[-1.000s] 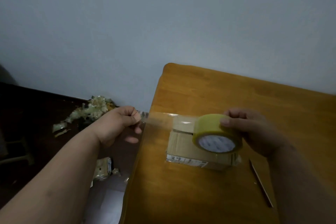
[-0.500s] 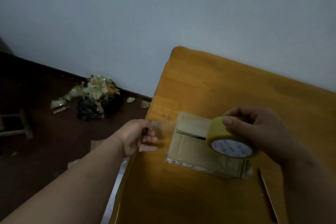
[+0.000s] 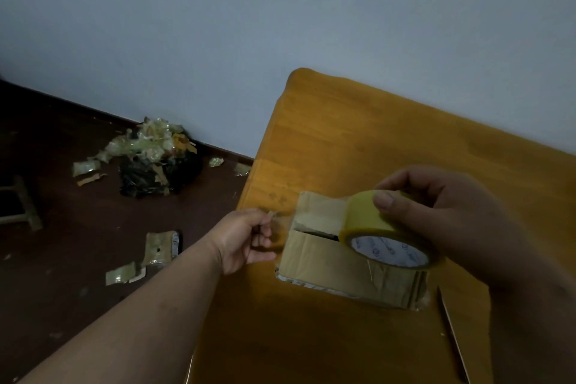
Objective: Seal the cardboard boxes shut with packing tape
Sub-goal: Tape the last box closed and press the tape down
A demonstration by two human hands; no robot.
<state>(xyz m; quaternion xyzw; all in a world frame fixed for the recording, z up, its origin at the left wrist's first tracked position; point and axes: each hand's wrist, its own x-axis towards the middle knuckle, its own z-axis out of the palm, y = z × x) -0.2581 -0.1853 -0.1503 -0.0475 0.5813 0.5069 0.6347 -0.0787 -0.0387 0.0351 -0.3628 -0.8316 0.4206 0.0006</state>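
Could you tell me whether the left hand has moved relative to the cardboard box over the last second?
Yes. The left hand, pinching the tape end, has come in toward the cardboard box.

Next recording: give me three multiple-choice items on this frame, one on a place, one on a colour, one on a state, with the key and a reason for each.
1. Where is the cardboard box?
A. on the floor
B. on the wooden table
C. on a stool

2. What colour is the tape roll?
A. yellow
B. black
C. red

3. How is the box's top seam?
A. fully taped over
B. flaps gone
C. gapes open

Key: 1 B, the box rests on the tabletop near its left edge. 2 A, the roll in the right hand is yellow with a white core. 3 C, a dark slit shows between the flaps while the left hand pinches the tape end.
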